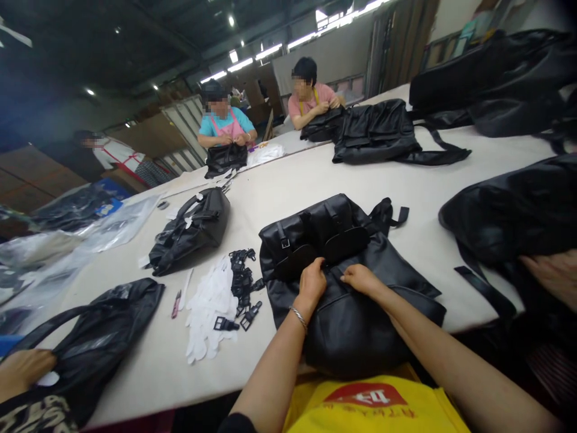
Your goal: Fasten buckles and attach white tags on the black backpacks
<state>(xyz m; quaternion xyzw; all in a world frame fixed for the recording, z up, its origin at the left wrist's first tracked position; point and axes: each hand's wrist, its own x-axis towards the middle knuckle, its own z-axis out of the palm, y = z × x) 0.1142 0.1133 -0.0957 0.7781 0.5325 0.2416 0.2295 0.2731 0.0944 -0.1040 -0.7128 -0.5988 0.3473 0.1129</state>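
A black leather-look backpack (374, 337) lies in front of me at the table's near edge, with two flapped pockets and buckled straps on its upper part. My left hand (313, 281) is closed in a pinch on the bag just below the left pocket flap (295, 263). Close by on the right, my right hand (363, 280) pinches the bag's material beside a short strap; the exact bit between the fingertips is hidden. Left of the bag lie a pile of black buckle straps (243, 282) and a heap of white paper or foam pieces (210, 307).
A pink-handled cutter (176, 304) lies beside the white heap. Other black bags (193, 231) stand around the pale table (279, 180). Co-workers' hands touch bags at far left (27, 370) and far right (554, 276). Two people (228, 123) work across the table. Plastic bags (112, 225) lie left.
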